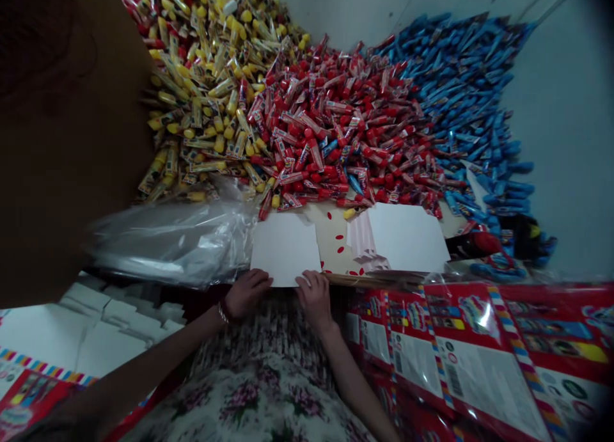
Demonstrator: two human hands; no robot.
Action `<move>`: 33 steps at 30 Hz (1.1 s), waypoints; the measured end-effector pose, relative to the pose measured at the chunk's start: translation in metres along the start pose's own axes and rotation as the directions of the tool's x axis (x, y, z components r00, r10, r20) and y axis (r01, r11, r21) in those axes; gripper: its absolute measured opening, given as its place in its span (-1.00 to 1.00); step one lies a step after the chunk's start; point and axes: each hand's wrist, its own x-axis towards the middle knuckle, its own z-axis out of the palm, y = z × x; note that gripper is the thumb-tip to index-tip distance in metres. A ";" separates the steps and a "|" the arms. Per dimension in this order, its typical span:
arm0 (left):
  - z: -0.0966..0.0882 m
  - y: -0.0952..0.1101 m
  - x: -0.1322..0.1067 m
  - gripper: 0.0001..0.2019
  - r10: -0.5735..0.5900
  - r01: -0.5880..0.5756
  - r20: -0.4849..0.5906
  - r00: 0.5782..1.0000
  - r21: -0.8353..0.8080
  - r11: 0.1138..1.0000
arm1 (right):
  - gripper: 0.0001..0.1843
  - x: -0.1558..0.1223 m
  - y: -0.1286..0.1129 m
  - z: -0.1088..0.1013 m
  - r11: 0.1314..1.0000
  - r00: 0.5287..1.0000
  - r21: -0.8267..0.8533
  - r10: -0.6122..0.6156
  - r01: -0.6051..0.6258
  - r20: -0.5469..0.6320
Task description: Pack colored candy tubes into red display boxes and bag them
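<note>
A blank white card (285, 249) lies in front of me on the work surface, its near edge toward my body. My left hand (247, 293) is at its near left corner, fingers bent over the edge. At the near right corner my right hand (314, 298) has its fingers curled on the card in the same way. My thumbs are mostly hidden. To the right lies a stack of white cards (407, 237), slightly fanned at its left side. A stack of clear plastic bags (177, 240) is left of my left hand.
Beyond the cards are heaps of wrapped yellow-capped tubes (225, 96), red tubes (345, 128) and blue tubes (470, 90). A large brown cardboard panel (71, 173) stands at left. Packed red printed packages (460, 352) lie at lower right, and white flattened cartons (96, 327) at lower left.
</note>
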 end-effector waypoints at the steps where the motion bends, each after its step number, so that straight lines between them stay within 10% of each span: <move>1: 0.001 0.000 -0.001 -0.72 -0.032 0.031 -0.033 0.999 -0.025 0.999 | -0.80 0.006 0.002 0.004 0.999 0.999 -0.011 -0.048 0.048 0.006; 5: -0.002 0.004 0.008 -0.75 -0.214 0.202 -0.076 0.974 -0.141 0.969 | -0.80 0.027 0.001 0.001 0.997 0.994 0.031 -0.075 0.072 0.084; 9: -0.026 -0.003 0.040 -0.77 -0.469 0.512 0.206 0.859 -0.283 0.811 | -0.81 0.065 0.004 -0.023 0.993 0.932 0.111 -0.002 -0.041 0.362; 14: -0.047 -0.035 0.090 -0.87 -0.522 0.777 0.615 0.591 -0.261 0.573 | -0.90 0.135 0.026 -0.026 0.930 0.626 0.261 -0.045 -0.258 0.779; 20: -0.045 -0.046 0.110 -0.84 -0.471 0.828 0.703 0.534 -0.320 0.461 | -0.92 0.174 0.038 -0.006 0.899 0.433 0.274 -0.108 -0.342 0.895; 23: -0.054 -0.026 0.096 -0.72 -0.549 0.782 0.562 0.619 -0.380 0.493 | -0.87 0.170 0.039 -0.015 0.880 0.441 0.305 -0.125 -0.364 0.889; 26: -0.060 0.008 0.065 -0.67 -0.669 0.665 0.143 0.729 -0.378 0.644 | -0.80 0.150 0.039 -0.032 0.856 0.521 0.346 -0.109 -0.384 0.847; 28: -0.056 0.032 0.044 -0.69 -0.719 0.665 0.001 0.695 -0.381 0.642 | -0.76 0.131 0.036 -0.043 0.811 0.617 0.394 -0.053 -0.432 0.785; 33: -0.027 0.069 0.035 -0.49 -0.684 0.566 0.475 0.553 -0.817 -0.109 | -0.78 0.085 0.003 -0.053 0.720 0.735 0.437 0.148 -0.538 0.661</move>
